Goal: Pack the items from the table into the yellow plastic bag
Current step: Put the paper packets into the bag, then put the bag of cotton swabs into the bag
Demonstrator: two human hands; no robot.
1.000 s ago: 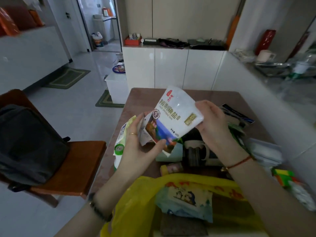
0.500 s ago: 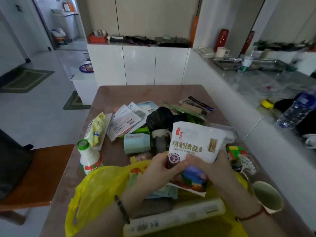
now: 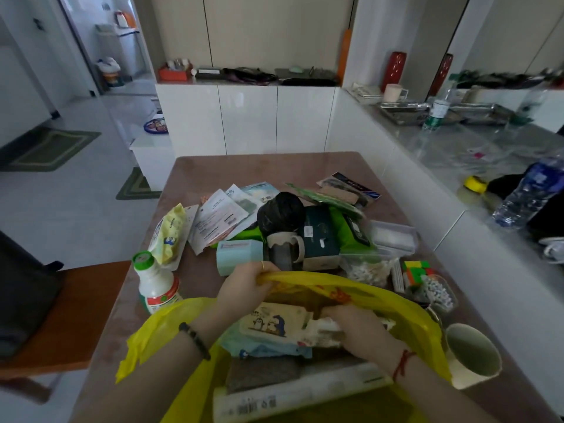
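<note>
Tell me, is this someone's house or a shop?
Most likely a home: white cupboards, a doormat on the floor, and a mug on the counter.

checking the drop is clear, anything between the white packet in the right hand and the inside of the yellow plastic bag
No. The left hand holds the rim of the yellow plastic bag open; the right hand has the white packet inside, beside a penguin-printed pack.
</note>
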